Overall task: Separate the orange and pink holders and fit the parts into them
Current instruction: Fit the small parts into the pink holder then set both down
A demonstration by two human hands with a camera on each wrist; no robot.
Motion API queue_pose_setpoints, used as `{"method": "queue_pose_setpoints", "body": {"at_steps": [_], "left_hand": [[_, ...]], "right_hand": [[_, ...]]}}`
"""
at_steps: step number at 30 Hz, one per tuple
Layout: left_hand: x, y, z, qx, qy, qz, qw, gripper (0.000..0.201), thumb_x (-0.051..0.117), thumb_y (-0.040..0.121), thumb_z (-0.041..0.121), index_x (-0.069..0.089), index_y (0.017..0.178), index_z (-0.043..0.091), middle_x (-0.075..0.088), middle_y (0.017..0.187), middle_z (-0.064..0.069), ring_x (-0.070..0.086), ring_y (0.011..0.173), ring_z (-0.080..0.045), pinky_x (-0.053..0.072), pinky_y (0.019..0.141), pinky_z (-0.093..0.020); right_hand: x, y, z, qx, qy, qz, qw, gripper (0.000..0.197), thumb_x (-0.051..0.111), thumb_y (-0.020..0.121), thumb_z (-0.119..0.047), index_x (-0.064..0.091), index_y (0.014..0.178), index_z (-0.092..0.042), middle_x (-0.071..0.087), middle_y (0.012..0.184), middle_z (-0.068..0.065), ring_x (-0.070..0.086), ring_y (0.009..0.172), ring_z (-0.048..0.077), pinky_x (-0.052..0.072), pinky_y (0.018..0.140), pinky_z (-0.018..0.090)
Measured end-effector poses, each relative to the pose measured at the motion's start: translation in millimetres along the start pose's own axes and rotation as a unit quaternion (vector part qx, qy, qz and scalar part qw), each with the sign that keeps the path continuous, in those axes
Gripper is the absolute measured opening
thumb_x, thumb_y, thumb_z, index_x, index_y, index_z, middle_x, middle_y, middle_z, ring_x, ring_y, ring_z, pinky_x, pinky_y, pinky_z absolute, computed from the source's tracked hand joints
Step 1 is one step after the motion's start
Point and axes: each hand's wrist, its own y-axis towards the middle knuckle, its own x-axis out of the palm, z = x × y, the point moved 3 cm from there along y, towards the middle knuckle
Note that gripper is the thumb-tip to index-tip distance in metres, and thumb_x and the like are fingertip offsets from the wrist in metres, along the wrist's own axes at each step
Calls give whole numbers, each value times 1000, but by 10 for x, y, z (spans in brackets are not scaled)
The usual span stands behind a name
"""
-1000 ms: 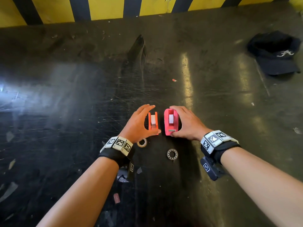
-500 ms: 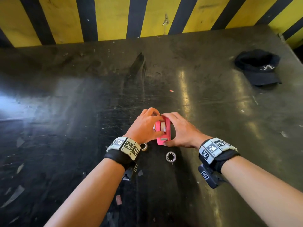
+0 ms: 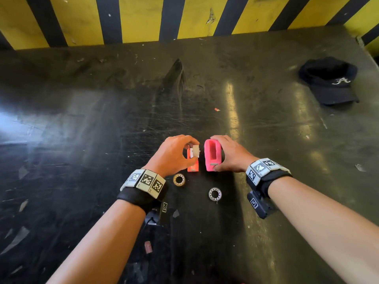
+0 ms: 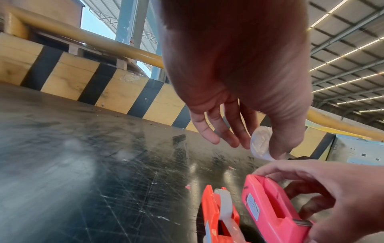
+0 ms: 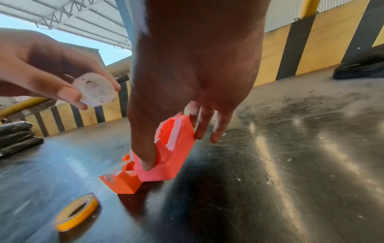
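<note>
Left hand: pinching white spool between thumb and fingertips, hovering just above orange holder.
Right hand: clamping pink holder from the side – thumb on near end, fingers round far end; slot showing empty.
Holders: resting side by side near the tabletop's middle, a narrow gap between, towards the near edge; orange one carrying a pale strip in its slot.
Loose parts: yellow ring and clear ring, lying flat on the tabletop just nearer than the holders.
Risks, judged: spool slipping from a light fingertip pinch and rolling off across the slick top; spool jamming if entering a slot tilted; orange holder – unheld – skidding under any push.
Surroundings: dark cap lying near far right corner, well apart; striped barrier running along far edge; tape scraps littering left side. Nothing blocking the way to the rings.
</note>
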Motion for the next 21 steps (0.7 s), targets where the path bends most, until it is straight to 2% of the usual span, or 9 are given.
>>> {"method": "queue_pose_setpoints", "body": {"at_steps": [7,10,11,12,13,15,16,18,21], "left_hand": [[84,25,-210,-18,-29,-11,999,46,87,78,25,64,117,26,71,111,13,67,102,-6,57,92,-26],[98,29,-210,-17,-31,-9,999,44,86,80,22,66,118,24,69,111,15,66,102,-3,48,86,-7],[100,27,-205,-19,-35,-7,999,43,86,80,21,66,118,23,69,110,15,65,101,-2,45,83,-2],[103,21,-205,-22,-39,-6,999,43,86,80,21,66,118,23,69,110,15,65,100,-1,44,81,0],[103,12,-207,-26,-43,-5,999,43,86,81,22,66,118,23,69,110,15,65,100,-1,44,79,-1],[98,-16,-210,-32,-47,-3,998,43,86,81,23,66,119,24,69,110,15,66,100,-2,45,76,-3],[96,-33,-208,-32,-47,-2,998,43,86,81,24,66,119,24,69,110,14,67,100,-3,46,76,-4],[90,-64,-191,-29,-44,-3,999,44,87,80,26,66,119,23,70,110,12,67,99,-4,47,76,-5],[68,-118,-150,-26,-43,0,999,44,87,80,26,67,119,22,72,111,9,67,99,-5,49,78,-10]], "right_hand": [[206,168,158,31,0,-23,999,117,97,61,-29,29,156,-27,35,158,-2,47,139,25,46,110,44],[220,138,170,44,17,-19,999,123,95,62,-35,23,161,-26,28,162,-1,40,143,26,42,114,46],[192,118,153,41,26,-1,999,119,93,63,-39,26,160,-26,28,161,-1,39,143,25,41,114,46],[142,92,117,30,39,33,998,107,90,67,-41,34,157,-26,32,158,-1,41,142,25,41,113,42],[82,66,70,10,58,76,995,87,87,73,-39,48,149,-26,40,151,-1,45,137,24,41,110,37],[-53,-1,-72,-29,101,136,985,40,83,82,-32,73,120,-26,54,132,-2,54,123,18,42,102,30],[-99,-34,-148,-39,122,132,983,25,83,84,-30,78,109,-26,58,127,-3,56,117,14,44,99,29],[-127,-91,-271,-49,147,88,984,17,84,84,-30,82,100,-25,60,125,-4,57,113,11,45,95,29],[-126,-151,-381,-58,160,67,983,19,85,84,-32,83,101,-25,62,125,-5,58,112,10,42,91,24]]}}
